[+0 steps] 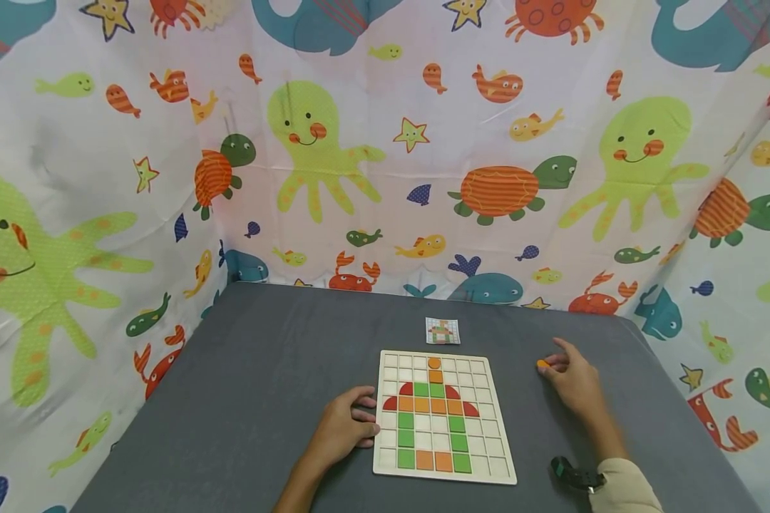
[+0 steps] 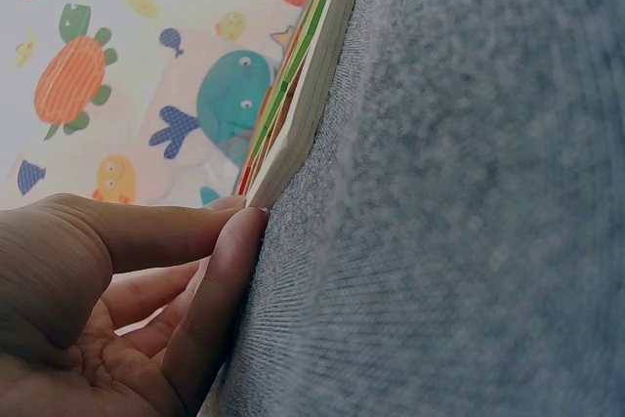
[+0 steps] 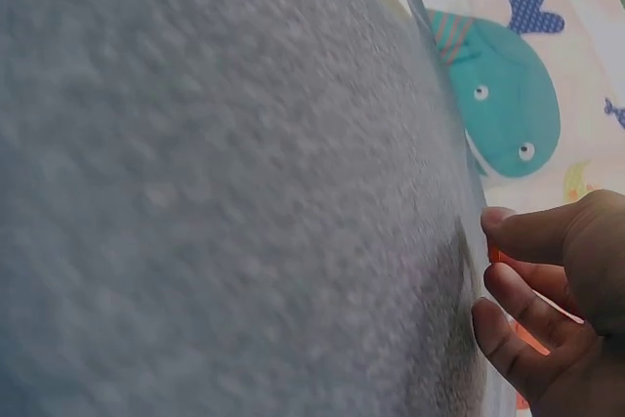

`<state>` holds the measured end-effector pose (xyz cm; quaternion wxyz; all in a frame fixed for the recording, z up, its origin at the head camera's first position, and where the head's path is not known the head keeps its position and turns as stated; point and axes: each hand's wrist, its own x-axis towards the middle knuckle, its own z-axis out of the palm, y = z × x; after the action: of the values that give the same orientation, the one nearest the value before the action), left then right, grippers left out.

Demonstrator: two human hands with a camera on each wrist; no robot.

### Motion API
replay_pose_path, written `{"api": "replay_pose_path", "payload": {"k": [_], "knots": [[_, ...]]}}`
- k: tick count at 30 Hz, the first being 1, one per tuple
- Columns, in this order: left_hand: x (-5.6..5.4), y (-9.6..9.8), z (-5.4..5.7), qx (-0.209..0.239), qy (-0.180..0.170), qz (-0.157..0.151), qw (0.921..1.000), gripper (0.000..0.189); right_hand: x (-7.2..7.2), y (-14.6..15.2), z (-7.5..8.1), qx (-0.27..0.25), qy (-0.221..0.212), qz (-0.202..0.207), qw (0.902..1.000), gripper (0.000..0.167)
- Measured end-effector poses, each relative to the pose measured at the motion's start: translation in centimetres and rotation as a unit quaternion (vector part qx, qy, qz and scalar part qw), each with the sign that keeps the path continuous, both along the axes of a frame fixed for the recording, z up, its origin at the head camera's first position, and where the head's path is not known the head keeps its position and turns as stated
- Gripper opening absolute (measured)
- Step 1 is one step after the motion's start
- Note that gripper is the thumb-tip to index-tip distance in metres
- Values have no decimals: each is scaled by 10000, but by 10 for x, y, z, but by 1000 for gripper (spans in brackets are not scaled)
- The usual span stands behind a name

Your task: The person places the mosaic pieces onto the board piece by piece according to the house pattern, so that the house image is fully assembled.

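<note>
A pale wooden grid board (image 1: 495,456) lies on the table, with green and orange square tiles, red quarter-round tiles and one orange round tile (image 1: 434,363) in the top row. My left hand (image 1: 343,426) is at its left edge; in the left wrist view the thumb and a finger (image 2: 234,251) pinch the board's rim (image 2: 293,139). Off to the right of the board, my right hand (image 1: 574,377) holds a small orange piece (image 1: 542,364) between thumb and fingertips, above the table. In the right wrist view the fingers mostly hide that piece (image 3: 494,253), so its full shape cannot be told.
Behind the board lies a small card (image 1: 443,331) printed with a coloured grid pattern. A dark grey cloth (image 1: 263,370) covers the table. A curtain (image 1: 372,235) with sea animals stands at the back and both sides. A black band (image 1: 574,474) is by the right wrist.
</note>
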<state>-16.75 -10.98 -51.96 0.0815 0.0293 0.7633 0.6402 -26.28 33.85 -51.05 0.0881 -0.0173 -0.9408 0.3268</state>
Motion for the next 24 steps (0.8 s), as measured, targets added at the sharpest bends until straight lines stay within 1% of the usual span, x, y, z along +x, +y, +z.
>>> {"api": "replay_pose_path", "payload": {"k": [6, 11, 24], "knots": [[0, -1, -1, -44, 3, 14, 10000, 67, 4, -19, 2, -19, 32, 35, 10000, 67], [0, -1, -1, -43, 22, 20, 10000, 67, 3, -35, 5, 24, 134, 142, 9998, 67], [0, -1, -1, -48, 42, -29, 10000, 67, 4, -77, 15, -122, 275, 611, 9977, 71]]}}
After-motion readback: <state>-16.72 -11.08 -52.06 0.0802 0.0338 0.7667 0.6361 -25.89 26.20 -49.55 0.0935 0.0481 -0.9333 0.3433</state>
